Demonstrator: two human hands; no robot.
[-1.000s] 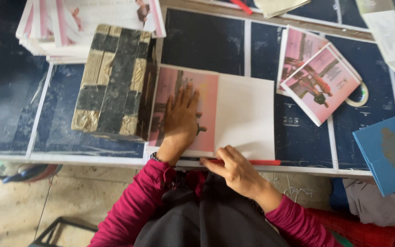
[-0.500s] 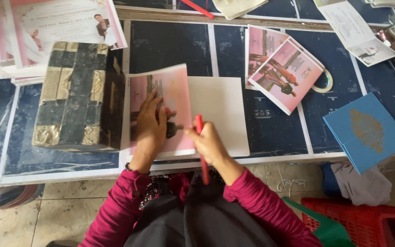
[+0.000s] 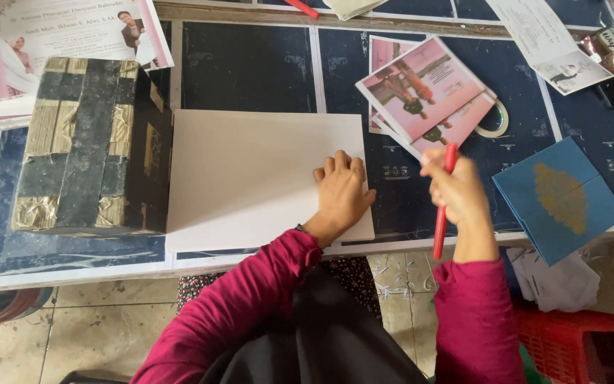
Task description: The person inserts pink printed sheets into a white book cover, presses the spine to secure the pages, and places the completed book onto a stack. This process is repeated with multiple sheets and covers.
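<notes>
One view only, from the head, looking almost straight down over the person's chest and magenta sleeves onto the desk (image 3: 250, 64). The camera sits close above the near edge, so the lap and tiled floor (image 3: 72, 334) fill the bottom while the desk's far edge runs along the top. The left hand (image 3: 341, 192) lies near centre, the right hand (image 3: 456, 188) just right of it. A dark taped box (image 3: 87, 142) marks the left side, a blue folder (image 3: 559, 199) the right. No second view shares this scene.
</notes>
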